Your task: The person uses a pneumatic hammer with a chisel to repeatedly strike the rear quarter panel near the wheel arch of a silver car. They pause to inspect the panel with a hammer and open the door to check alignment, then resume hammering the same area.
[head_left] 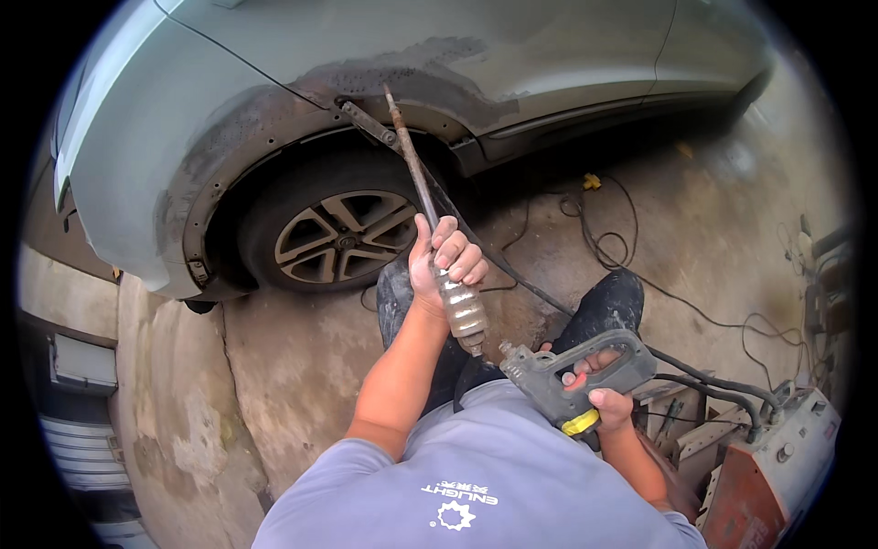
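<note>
My left hand (pixel 446 256) is wrapped round the ribbed metal handle of a slide hammer (pixel 465 316). Its long, partly rusty rod slants up and away, the tip in front of the sanded grey patch (pixel 343 78) above the car's wheel arch; whether it touches, I cannot tell. In my right hand (pixel 615 404), close to my lap, is a dark pistol-shaped welding gun (pixel 540 377) with a red trigger and a yellow part. Its nose points left, near the slide hammer's lower end but apart from it. A metal clamp (pixel 368 123) sits at the arch edge beside the rod.
The car's wheel (pixel 346 240) stands under the arch, beyond my knees. Cables (pixel 604 233) loop over the concrete floor (pixel 549 265) on the right. Thick hoses join a grey and red machine (pixel 777 467) at lower right. At far left are white-grey boxes (pixel 84 361).
</note>
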Motion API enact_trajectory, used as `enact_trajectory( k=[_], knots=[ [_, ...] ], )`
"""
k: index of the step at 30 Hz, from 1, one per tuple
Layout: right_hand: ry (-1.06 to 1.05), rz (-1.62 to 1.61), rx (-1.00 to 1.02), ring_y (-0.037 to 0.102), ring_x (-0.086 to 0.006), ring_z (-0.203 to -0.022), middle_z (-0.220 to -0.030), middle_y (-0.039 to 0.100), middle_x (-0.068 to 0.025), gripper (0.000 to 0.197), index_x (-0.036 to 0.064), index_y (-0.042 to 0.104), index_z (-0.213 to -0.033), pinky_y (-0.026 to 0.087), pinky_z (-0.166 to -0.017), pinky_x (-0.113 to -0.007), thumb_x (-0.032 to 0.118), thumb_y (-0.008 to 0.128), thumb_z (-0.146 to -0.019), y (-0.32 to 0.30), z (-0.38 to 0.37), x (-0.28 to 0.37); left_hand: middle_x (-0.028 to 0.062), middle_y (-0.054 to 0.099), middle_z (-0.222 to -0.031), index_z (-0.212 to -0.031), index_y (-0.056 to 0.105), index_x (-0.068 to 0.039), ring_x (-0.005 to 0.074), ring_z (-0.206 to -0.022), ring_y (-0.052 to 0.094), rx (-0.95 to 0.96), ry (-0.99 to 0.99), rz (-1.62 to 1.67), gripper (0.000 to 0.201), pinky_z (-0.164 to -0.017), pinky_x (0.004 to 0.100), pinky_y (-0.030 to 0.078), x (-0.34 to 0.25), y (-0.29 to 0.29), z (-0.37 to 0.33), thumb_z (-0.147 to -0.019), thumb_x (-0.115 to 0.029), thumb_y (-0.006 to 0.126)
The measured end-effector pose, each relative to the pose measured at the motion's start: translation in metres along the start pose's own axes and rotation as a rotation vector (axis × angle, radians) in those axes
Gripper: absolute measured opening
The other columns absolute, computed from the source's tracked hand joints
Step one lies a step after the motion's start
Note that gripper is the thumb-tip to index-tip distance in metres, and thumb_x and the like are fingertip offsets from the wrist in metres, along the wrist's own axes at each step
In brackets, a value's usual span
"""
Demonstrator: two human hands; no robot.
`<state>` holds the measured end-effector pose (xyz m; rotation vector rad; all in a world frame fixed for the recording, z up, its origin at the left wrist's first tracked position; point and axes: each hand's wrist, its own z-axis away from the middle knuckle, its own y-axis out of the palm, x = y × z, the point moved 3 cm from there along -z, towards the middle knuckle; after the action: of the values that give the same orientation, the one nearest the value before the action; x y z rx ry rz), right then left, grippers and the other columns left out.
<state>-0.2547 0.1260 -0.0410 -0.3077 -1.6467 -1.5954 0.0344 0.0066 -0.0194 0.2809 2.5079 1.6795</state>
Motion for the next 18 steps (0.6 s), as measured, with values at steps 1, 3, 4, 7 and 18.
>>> enact_trajectory(
  k=[1, 3, 4, 7, 18],
  knots=[
    [0.006, 0.004, -0.007, 0.056, -0.0216, -0.089, -0.092, 0.051, -0.0045, 0.038, 0.0138, 0.047, -0.091, 0.051, -0.092, -0.041, 0.014, 0.075, -0.064, 0.003, 0.0, 0.002, 0.0022, 0.055, -0.064, -0.083, 0.046, -0.014, 0.0242, -0.058, 0.051, -0.046, 0.007, -0.074, 0.051, -0.058, 0.0406, 0.046, -0.001, -0.002, 0.001, -0.111, -0.054, 0.032],
    [0.02, 0.01, -0.02, 0.059, -0.0228, -0.09, -0.094, 0.053, -0.0064, 0.038, 0.0129, 0.049, -0.091, 0.051, -0.091, -0.04, 0.015, 0.075, -0.063, 0.014, -0.001, 0.007, 0.0029, 0.055, -0.065, -0.083, 0.047, -0.014, 0.0246, -0.058, 0.052, -0.138, 0.021, -0.225, 0.051, -0.058, 0.0405, 0.046, -0.007, -0.002, 0.004, -0.111, -0.054, 0.033],
    [0.01, 0.019, -0.036, 0.059, -0.0232, -0.09, -0.095, 0.054, -0.0072, 0.039, 0.0126, 0.049, -0.091, 0.051, -0.091, -0.039, 0.015, 0.075, -0.063, 0.01, 0.0, 0.007, 0.0046, 0.056, -0.066, -0.083, 0.047, -0.014, 0.026, -0.06, 0.055, -0.328, 0.042, -0.407, 0.05, -0.059, 0.0411, 0.048, -0.007, 0.001, 0.006, -0.11, -0.055, 0.036],
    [-0.005, 0.033, -0.066, 0.06, -0.024, -0.092, -0.097, 0.056, -0.0092, 0.039, 0.012, 0.049, -0.091, 0.051, -0.091, -0.039, 0.016, 0.075, -0.062, 0.004, 0.003, 0.005, 0.0115, 0.06, -0.071, -0.083, 0.05, -0.012, 0.0288, -0.063, 0.062, -0.773, 0.059, -0.881, 0.05, -0.058, 0.0408, 0.053, -0.014, 0.015, 0.005, -0.108, -0.056, 0.045],
    [-0.023, 0.044, -0.04, 0.06, -0.0261, -0.093, -0.102, 0.059, -0.0145, 0.036, 0.0097, 0.05, -0.087, 0.051, -0.09, -0.04, 0.018, 0.075, -0.062, 0.009, 0.001, 0.002, 0.0136, 0.062, -0.073, -0.084, 0.05, -0.011, 0.0305, -0.061, 0.063, -0.701, 0.078, -0.764, 0.051, -0.057, 0.0413, 0.053, -0.02, 0.022, 0.008, -0.105, -0.058, 0.05]
  ],
)
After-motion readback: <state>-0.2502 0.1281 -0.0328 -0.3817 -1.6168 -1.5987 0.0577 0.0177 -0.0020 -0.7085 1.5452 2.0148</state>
